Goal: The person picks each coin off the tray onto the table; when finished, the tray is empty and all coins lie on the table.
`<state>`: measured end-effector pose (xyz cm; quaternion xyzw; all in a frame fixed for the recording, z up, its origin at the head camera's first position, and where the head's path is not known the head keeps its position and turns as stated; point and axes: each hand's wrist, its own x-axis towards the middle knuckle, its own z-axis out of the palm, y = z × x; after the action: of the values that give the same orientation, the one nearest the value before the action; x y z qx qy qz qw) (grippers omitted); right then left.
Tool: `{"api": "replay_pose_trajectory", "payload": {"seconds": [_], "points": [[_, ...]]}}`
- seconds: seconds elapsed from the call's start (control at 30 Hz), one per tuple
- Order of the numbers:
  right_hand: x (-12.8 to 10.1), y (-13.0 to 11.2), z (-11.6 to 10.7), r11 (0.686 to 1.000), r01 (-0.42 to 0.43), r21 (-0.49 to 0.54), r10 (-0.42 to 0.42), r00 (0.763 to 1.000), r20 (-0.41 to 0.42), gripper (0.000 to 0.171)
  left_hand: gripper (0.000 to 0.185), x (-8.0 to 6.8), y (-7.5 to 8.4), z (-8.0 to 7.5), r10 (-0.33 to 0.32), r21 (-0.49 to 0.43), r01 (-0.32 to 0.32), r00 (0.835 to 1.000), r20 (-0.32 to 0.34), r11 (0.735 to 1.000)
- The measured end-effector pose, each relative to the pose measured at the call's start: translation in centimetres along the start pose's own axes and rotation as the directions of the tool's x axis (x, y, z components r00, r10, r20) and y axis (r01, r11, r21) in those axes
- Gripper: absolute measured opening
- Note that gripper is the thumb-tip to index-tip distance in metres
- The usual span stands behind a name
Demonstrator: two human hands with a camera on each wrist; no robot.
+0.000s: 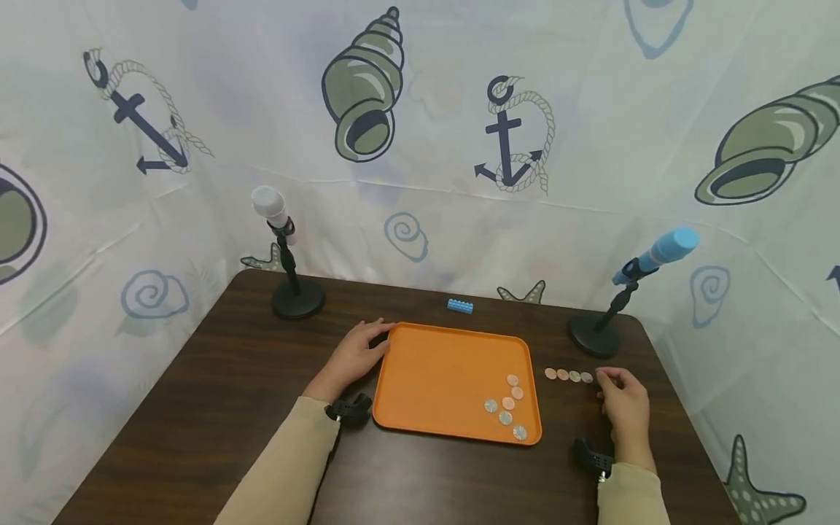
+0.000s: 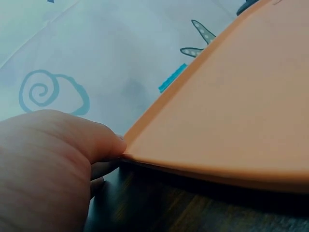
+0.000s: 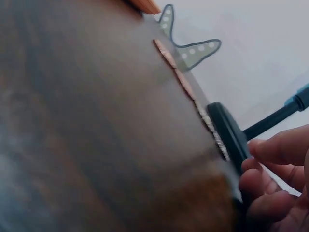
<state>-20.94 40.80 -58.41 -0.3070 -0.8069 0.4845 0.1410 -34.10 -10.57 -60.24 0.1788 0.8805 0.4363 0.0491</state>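
Observation:
An orange tray point(image 1: 440, 379) lies on the table, with several copper and silver coins point(image 1: 508, 402) scattered in its right part. My left hand point(image 1: 354, 357) touches the tray's far left corner, the thumb point(image 2: 104, 137) against the rim and the other fingers partly hidden behind it. To the right of the tray, copper and silver coins point(image 1: 562, 375) lie in a straight row. Loosely bent, my right hand point(image 1: 626, 412) is at the right end of this row, its fingertips point(image 3: 256, 147) just beyond the last silver coin point(image 3: 221, 146). No coin shows between those fingers.
A blue toy block point(image 1: 460, 306) lies behind the tray. Black stands hold a white-topped microphone point(image 1: 269, 204) at the back left and a blue one point(image 1: 666, 248) at the back right, close to my right hand. A patterned curtain point(image 1: 446, 146) hangs behind the dark table point(image 1: 216, 379).

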Motion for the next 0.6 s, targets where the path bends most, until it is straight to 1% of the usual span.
{"api": "replay_pose_trajectory", "payload": {"seconds": [0.1, 0.2, 0.27, 0.3, 0.37, 0.4, 0.47, 0.5, 0.53, 0.57, 0.6], "points": [[-0.5, 0.2, 0.6, 1.0, 0.0, -0.019, -0.001, 1.0, -0.023, 0.031, 0.049, 0.0, -0.1, -0.2, 0.004, 0.014, -0.004, 1.0, 0.007, 1.0], [-0.8, 0.1, 1.0, 0.999, -0.002, 0.036, 0.003, 1.0, -0.031, 0.03, 0.049, 0.2, -0.1, -0.6, 0.013, 0.03, -0.013, 1.0, -0.004, 0.999], [-0.8, -0.1, 1.2, 0.997, -0.02, 0.069, 0.021, 1.0, -0.013, 0.029, 0.049, 0.2, 0.0, -0.8, 0.013, 0.044, -0.013, 1.0, -0.01, 0.999], [-0.7, -0.3, 1.2, 0.997, -0.025, 0.077, 0.024, 1.0, 0.008, 0.029, 0.049, 0.1, 0.0, -0.8, 0.013, 0.048, -0.013, 1.0, -0.014, 0.999], [-0.7, -0.9, 0.9, 0.999, -0.03, 0.039, 0.027, 0.997, 0.073, 0.033, 0.049, -0.1, 0.0, -0.8, 0.013, 0.042, -0.012, 1.0, -0.021, 0.999], [-0.7, -1.3, 0.6, 1.0, -0.026, 0.0, 0.026, 0.993, 0.119, 0.036, 0.049, -0.2, 0.0, -0.7, 0.012, 0.039, -0.011, 1.0, -0.023, 0.999], [-1.1, -2.3, -0.1, 0.996, 0.006, -0.088, 0.014, 0.975, 0.221, 0.042, 0.048, -0.2, 0.0, -0.5, 0.014, 0.032, -0.013, 1.0, -0.023, 0.999], [-1.3, -2.9, -0.4, 0.99, 0.04, -0.133, -0.003, 0.964, 0.266, 0.044, 0.048, -0.2, 0.0, -0.3, 0.013, 0.025, -0.013, 1.0, -0.023, 1.0], [-1.7, -3.5, -0.7, 0.978, 0.091, -0.188, -0.031, 0.953, 0.3, 0.044, 0.048, -0.1, 0.0, -0.2, 0.012, 0.02, -0.011, 1.0, -0.021, 1.0], [-2.1, -4.2, -0.9, 0.962, 0.148, -0.228, -0.065, 0.941, 0.333, 0.043, 0.048, 0.0, 0.0, -0.1, 0.01, 0.017, -0.009, 1.0, -0.019, 1.0], [-2.7, -4.9, -0.9, 0.94, 0.206, -0.27, -0.1, 0.928, 0.36, 0.042, 0.047, 0.0, 0.0, 0.0, 0.003, 0.02, -0.003, 1.0, -0.017, 1.0]]}}
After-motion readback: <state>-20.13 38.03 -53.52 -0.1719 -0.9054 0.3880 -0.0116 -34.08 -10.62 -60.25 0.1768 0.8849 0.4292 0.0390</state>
